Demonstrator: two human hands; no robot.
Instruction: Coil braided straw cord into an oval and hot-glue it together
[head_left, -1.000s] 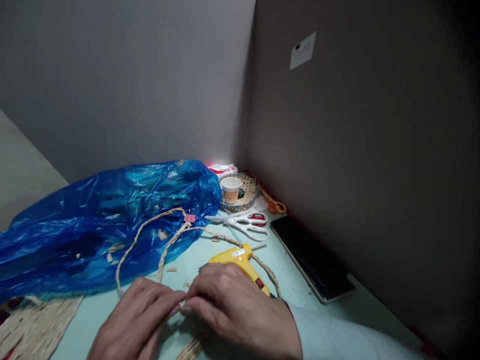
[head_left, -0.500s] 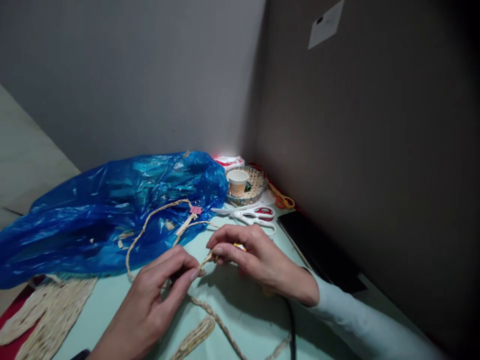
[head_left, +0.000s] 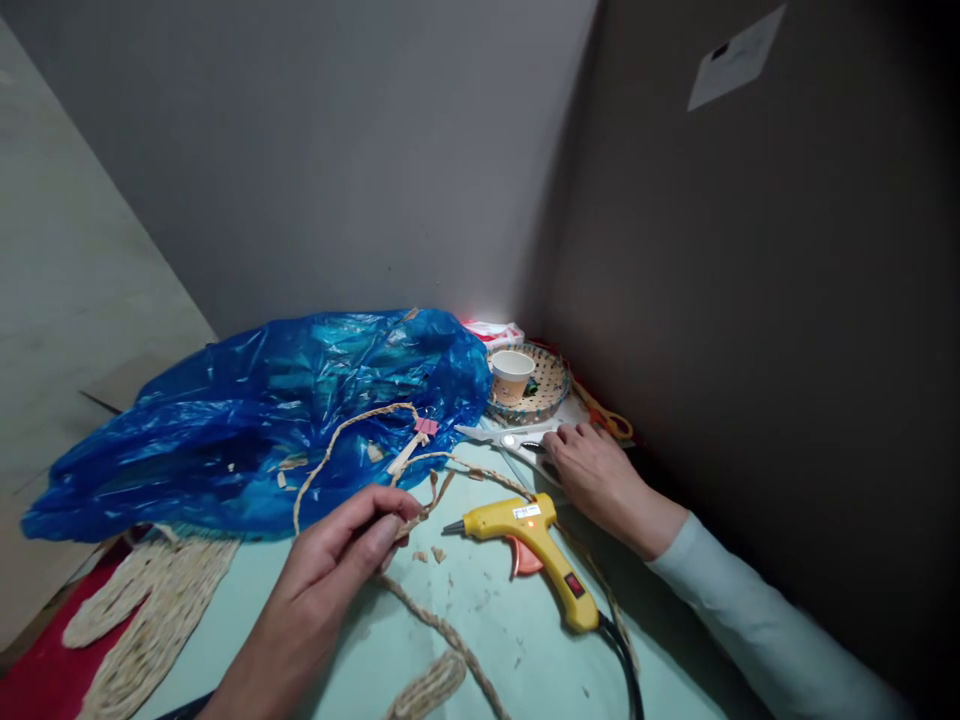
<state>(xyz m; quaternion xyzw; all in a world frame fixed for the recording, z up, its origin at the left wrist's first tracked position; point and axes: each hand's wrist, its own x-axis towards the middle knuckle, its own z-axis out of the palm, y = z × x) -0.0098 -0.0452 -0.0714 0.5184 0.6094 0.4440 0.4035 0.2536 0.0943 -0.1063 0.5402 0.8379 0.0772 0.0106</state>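
Between its thumb and fingers, my left hand [head_left: 341, 565] pinches a braided straw cord [head_left: 426, 512], whose loose ends stick out past the fingertips. My right hand [head_left: 600, 478] reaches over the white scissors [head_left: 504, 438], its fingers curled on their handles, which it mostly hides. The scissors' blades point left. A yellow glue gun [head_left: 516, 515] with a lit orange light lies between my hands, nozzle to the left. More braided cord [head_left: 439, 628] trails across the table below, beside a coiled straw piece [head_left: 433, 685].
A blue plastic bag [head_left: 300, 400] covers the back left, with a pink clip [head_left: 426, 426] near its edge. A paper cup [head_left: 513, 378] stands in a woven basket [head_left: 551, 400]. Orange-handled scissors [head_left: 615, 424] lie by the right wall. A woven straw piece [head_left: 161, 610] sits front left.
My right hand has let go of the cord and moved right and away onto the white scissors. The left hand still pinches the cord. The glue gun has come into full view.
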